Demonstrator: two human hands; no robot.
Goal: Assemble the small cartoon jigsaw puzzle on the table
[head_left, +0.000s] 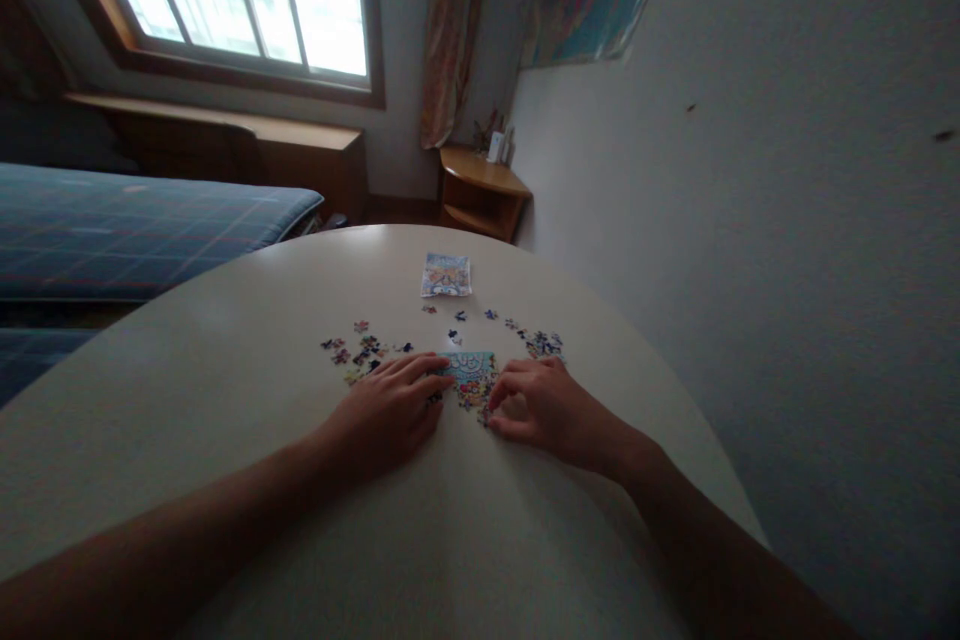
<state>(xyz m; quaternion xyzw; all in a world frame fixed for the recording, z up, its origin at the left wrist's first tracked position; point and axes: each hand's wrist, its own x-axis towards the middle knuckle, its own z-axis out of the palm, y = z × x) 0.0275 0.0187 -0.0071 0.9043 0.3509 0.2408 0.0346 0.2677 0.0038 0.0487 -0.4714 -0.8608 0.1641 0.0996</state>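
Note:
A partly joined jigsaw puzzle (471,370), blue-white above and multicoloured below, lies on the white table between my hands. My left hand (401,398) rests flat with fingers stretched out, their tips on the puzzle's left edge. At the lower right edge, thumb and fingertips of my right hand (540,405) close around a small puzzle piece (484,415), which touches or nearly touches the joined part. Loose pieces lie beyond my left hand (367,348) and in a dark cluster (544,343) beyond my right. My left fingers hide some pieces.
A printed picture sheet (446,275) lies farther back on the round table (225,340). Several single pieces are scattered before it. A wall (750,270) runs along the right; a bed (150,230) stands to the left, and a corner shelf (484,175) behind.

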